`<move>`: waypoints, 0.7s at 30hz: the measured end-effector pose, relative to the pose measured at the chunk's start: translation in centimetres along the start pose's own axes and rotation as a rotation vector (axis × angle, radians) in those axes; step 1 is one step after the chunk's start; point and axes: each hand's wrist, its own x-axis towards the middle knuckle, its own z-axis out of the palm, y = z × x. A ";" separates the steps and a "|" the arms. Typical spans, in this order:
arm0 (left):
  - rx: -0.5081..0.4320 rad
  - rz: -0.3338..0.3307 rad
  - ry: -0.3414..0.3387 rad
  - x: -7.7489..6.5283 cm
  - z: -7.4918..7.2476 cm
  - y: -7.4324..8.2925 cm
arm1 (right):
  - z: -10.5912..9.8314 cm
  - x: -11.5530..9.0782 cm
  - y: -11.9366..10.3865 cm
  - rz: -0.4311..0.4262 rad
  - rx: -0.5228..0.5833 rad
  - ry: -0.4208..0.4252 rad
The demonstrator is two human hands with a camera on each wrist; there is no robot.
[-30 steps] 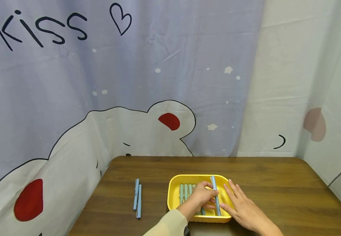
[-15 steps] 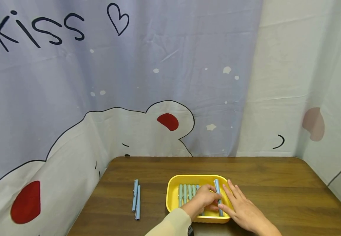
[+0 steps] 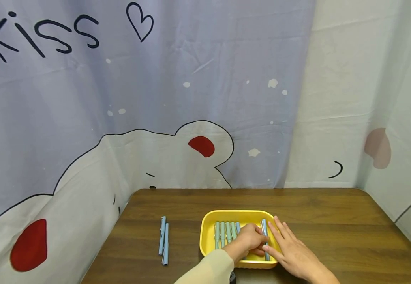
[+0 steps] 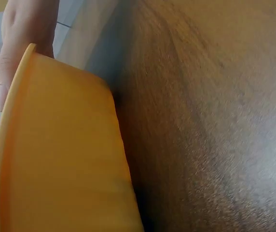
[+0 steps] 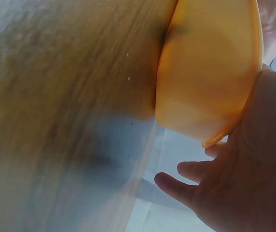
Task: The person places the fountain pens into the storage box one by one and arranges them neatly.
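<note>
Reaching into a yellow plastic basket, my left hand pinches a blue pen by the basket's right wall. The pen lies lengthwise, its clip end toward the back and its middle covered by the fingers. Several pale green pens stand in a row at the basket's left, with a blue pen beside them, partly behind the left hand. My right hand rests at the right rim with its fingers straight and spread. Both wrist views show mostly the basket's outer wall, hiding the pens.
Two blue pens lie side by side on the brown wooden table, left of the basket. A printed curtain hangs behind the table and along its sides.
The left hand has moved slightly right and lowered the blue pen from a tilt to along the basket's right wall. The right hand has stayed at the rim.
</note>
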 end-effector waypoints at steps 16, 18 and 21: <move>0.103 -0.048 -0.066 -0.1 -0.8 0.2 | 0.0 0.1 0.0 -0.007 0.004 -0.001; 0.115 -0.047 -0.071 -0.2 -0.9 0.2 | 0.0 0.1 -0.1 -0.004 0.004 0.004; 0.135 -0.036 -0.077 -0.3 -1.2 0.2 | 0.0 0.0 -0.1 -0.001 0.001 0.008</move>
